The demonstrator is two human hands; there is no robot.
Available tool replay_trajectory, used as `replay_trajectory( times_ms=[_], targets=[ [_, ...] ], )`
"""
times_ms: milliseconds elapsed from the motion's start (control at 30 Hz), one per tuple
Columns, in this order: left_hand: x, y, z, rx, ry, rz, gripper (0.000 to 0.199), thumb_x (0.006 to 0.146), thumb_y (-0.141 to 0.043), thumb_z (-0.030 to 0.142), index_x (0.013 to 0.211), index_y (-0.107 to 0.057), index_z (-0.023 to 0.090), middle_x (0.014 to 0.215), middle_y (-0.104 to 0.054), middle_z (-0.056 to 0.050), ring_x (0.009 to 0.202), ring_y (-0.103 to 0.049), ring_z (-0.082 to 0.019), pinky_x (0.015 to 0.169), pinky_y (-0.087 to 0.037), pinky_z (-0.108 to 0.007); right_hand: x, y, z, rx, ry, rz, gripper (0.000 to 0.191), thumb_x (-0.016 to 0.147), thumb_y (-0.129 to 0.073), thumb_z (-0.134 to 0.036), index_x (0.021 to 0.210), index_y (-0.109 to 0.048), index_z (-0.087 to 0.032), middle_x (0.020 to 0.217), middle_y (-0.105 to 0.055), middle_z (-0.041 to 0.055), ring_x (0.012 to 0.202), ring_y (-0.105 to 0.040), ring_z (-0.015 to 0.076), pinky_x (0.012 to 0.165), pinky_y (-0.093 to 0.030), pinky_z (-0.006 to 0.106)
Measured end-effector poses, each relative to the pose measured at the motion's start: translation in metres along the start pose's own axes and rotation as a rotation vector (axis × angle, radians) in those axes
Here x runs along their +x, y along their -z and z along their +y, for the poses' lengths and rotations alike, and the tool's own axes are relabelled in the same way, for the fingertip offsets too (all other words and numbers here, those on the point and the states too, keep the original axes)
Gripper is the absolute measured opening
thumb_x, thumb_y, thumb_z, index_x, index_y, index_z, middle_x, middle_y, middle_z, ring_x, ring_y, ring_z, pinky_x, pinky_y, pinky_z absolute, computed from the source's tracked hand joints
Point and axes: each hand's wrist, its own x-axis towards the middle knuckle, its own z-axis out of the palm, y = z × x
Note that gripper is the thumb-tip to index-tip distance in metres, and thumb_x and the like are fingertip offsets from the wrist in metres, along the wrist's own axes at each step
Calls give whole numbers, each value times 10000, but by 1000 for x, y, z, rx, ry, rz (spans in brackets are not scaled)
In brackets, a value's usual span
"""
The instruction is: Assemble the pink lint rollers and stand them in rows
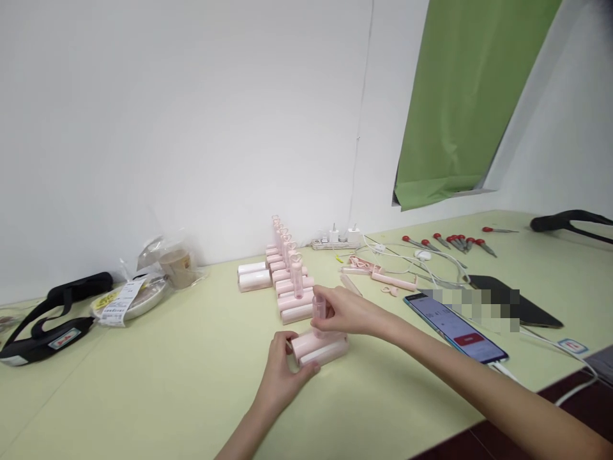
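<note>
Near the middle of the table lies a pink and white cylinder pair [320,349], gripped at its left end by my left hand [280,370], thumb along the near side. My right hand [342,310] pinches a small clear pink tube [318,308] upright, right above the pair; whether the two touch is hard to tell. Just behind, a row of similar pink cylinders [293,305] runs back toward the wall, with clear pink tubes [297,278] topped by heart-shaped loops standing on them. Two white cylinders [253,276] lie left of the row.
A phone [457,327] and a black flat case [512,300] lie at the right. Behind them are cables, pink parts [395,279], a power strip [336,243] and red-tipped tools [457,243]. Black straps [45,326], a packaged plate [136,299] and a bagged cup [177,265] stand left.
</note>
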Motion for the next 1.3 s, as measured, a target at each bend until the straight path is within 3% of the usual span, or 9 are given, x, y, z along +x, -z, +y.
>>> replay_trajectory(
  times_ms=[167, 333, 433, 600, 767, 933, 1033, 1100, 1300],
  targets=[
    [2, 1, -4, 55, -16, -14, 428, 620, -606, 349, 972, -425, 186, 919, -491, -45, 858, -478, -210, 775, -386, -333, -10, -11, 17, 118, 23, 7, 200, 699, -578, -352, 764, -494, -182, 691, -620, -21, 627, -584, 125, 492, -406, 191],
    [3, 6, 6, 71, 25, 58, 737, 502, -682, 334, 1132, -334, 173, 1043, -425, -76, 958, -435, -248, 836, -366, -379, -23, 17, 85, -34, -177, 207, 231, 842, -346, -255, 886, -541, -138, 870, -617, 72, 794, -585, 159, 680, -432, 277],
    [12, 10, 27, 66, -24, 204, 788, 525, -665, 367, 1190, -275, 203, 1107, -386, -83, 1020, -396, -262, 863, -343, -409, -31, 38, 128, -181, -332, 313, 96, 719, -485, -159, 696, -572, -126, 869, -584, 141, 910, -530, 266, 765, -369, 373],
    [43, -4, 64, -216, -120, 72, 595, 597, -641, 397, 1079, -358, 193, 992, -489, -62, 936, -474, -197, 847, -354, -335, -35, 45, 162, -235, -413, 317, 114, 546, -582, -92, 486, -504, -150, 714, -571, 127, 843, -529, 318, 729, -354, 392],
    [61, -29, 68, -408, -120, -120, 273, 710, -491, 453, 681, -427, 189, 493, -424, 65, 461, -421, -88, 493, -354, -222, -27, 38, 138, -59, -302, 276, 129, 661, -513, -233, 573, -539, -143, 622, -573, 59, 661, -564, 224, 588, -404, 309],
    [62, -34, 62, -434, -137, -214, 335, 697, -480, 456, 538, -309, 216, 367, -316, 104, 331, -260, -48, 378, -238, -194, -15, 22, 62, 401, -36, 211, 304, 758, -461, -375, 957, -538, -158, 746, -613, 29, 671, -577, 154, 630, -451, 282],
    [62, -31, 64, -434, -145, -239, 321, 702, -474, 425, 514, -335, 207, 367, -330, 94, 336, -278, -46, 383, -240, -194, -6, 9, 24, 706, 115, 230, 217, 751, -518, -370, 844, -566, -180, 812, -586, 34, 776, -560, 164, 714, -438, 297],
    [62, -30, 65, -425, -142, -240, 325, 714, -453, 400, 484, -331, 204, 358, -324, 89, 335, -277, -44, 382, -234, -194, -2, 1, 12, 683, 166, 255, 175, 765, -520, -348, 744, -575, -183, 844, -554, 31, 852, -528, 167, 755, -414, 283],
    [63, -31, 62, -415, -132, -248, 277, 660, -459, 294, 441, -318, 198, 346, -322, 83, 341, -277, -41, 375, -232, -192, -4, -15, 15, 618, 186, 240, 279, 806, -468, -374, 650, -575, -169, 812, -512, 27, 840, -500, 160, 762, -389, 257]
  ],
)
